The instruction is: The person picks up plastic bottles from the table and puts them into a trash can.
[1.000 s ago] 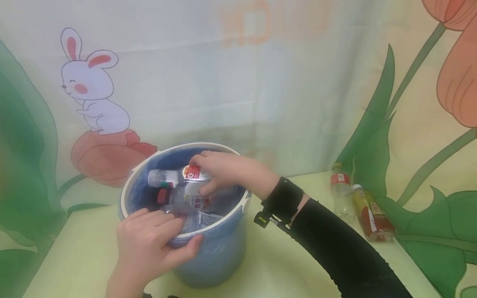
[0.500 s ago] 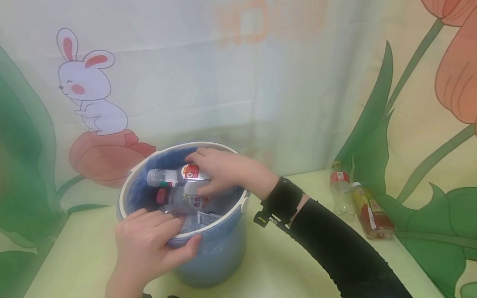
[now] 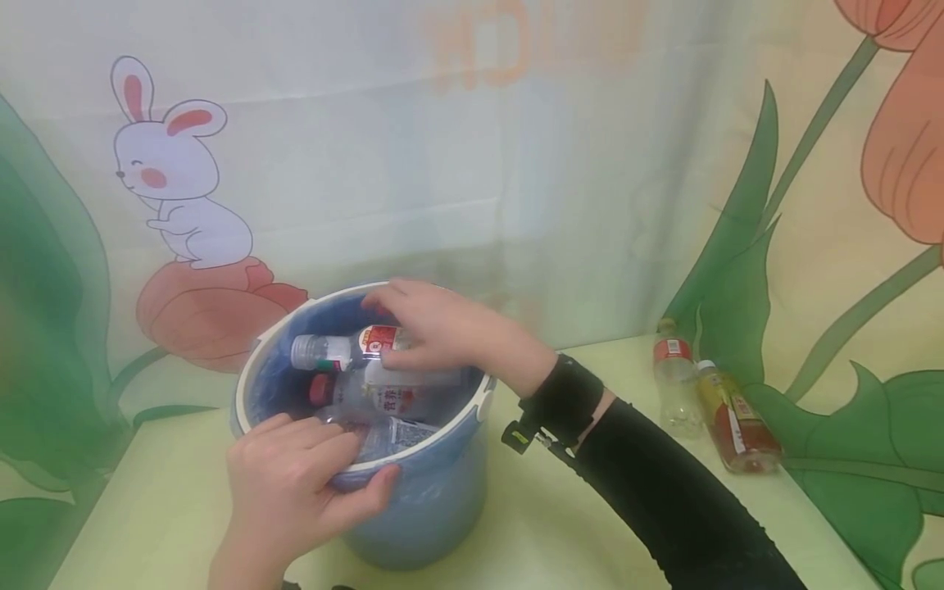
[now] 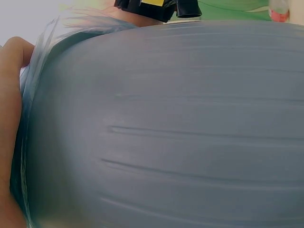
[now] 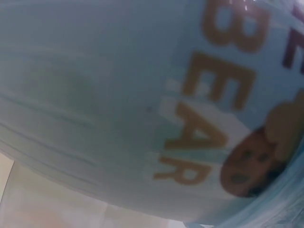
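A blue bucket point(image 3: 420, 524) with a white rim and a thin bag lining holds several clear plastic bottles. My left hand point(image 3: 291, 475) grips the near-left rim, fingers over the inside and thumb on the outer wall. Over the bucket's right side is my right hand point(image 3: 450, 332), its fingers spread apart just above a clear bottle with a red label point(image 3: 379, 340). Whether it touches that bottle is hard to tell. Below lies a red-capped bottle point(image 3: 350, 392). The left wrist view shows the bucket's ribbed wall point(image 4: 166, 118); printed letters "BEAR" point(image 5: 199, 123) appear in the right wrist view.
On the right of the pale green table point(image 3: 575, 508), a clear bottle with a red label point(image 3: 674, 373) and a bottle of reddish-brown drink point(image 3: 737, 426) lie side by side. A printed cloth backdrop point(image 3: 575, 164) rises behind the table.
My right hand has lifted slightly off the red-labelled bottle, its thumb and fingers rising while the bottle stays in the bucket. My left hand has stayed on the rim.
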The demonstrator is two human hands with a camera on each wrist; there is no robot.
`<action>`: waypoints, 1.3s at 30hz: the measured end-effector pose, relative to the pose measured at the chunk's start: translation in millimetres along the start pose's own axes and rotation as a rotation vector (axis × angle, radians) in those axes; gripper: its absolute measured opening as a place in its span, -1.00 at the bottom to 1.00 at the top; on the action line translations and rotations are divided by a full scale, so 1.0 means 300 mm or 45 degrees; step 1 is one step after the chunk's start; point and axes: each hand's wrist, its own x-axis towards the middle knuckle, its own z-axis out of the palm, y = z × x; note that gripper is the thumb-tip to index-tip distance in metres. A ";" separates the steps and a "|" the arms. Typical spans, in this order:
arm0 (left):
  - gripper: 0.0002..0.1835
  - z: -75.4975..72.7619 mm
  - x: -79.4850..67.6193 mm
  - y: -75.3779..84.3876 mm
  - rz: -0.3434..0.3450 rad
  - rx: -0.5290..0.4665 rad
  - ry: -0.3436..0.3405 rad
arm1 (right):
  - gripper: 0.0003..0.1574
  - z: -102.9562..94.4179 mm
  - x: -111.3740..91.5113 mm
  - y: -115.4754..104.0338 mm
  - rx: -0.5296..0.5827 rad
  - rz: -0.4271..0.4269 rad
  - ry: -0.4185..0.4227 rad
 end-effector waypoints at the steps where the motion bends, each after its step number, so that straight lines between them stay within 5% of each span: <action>1: -0.40 0.000 0.001 0.000 0.002 0.000 0.000 | -0.16 -0.002 -0.002 0.001 0.020 0.004 0.011; 8: -0.39 0.002 0.004 -0.004 0.016 -0.013 0.024 | -0.25 -0.012 -0.017 0.008 0.147 -0.036 0.146; 18: -0.41 0.001 0.008 -0.002 0.038 -0.013 0.034 | -0.35 -0.022 -0.117 0.088 0.273 -0.083 0.569; 28: -0.40 -0.007 0.025 0.001 0.038 -0.022 0.050 | -0.35 0.006 -0.384 0.277 0.453 0.366 0.805; 39: -0.39 -0.008 0.025 0.002 0.035 -0.015 0.039 | -0.37 0.116 -0.625 0.416 0.358 0.721 0.803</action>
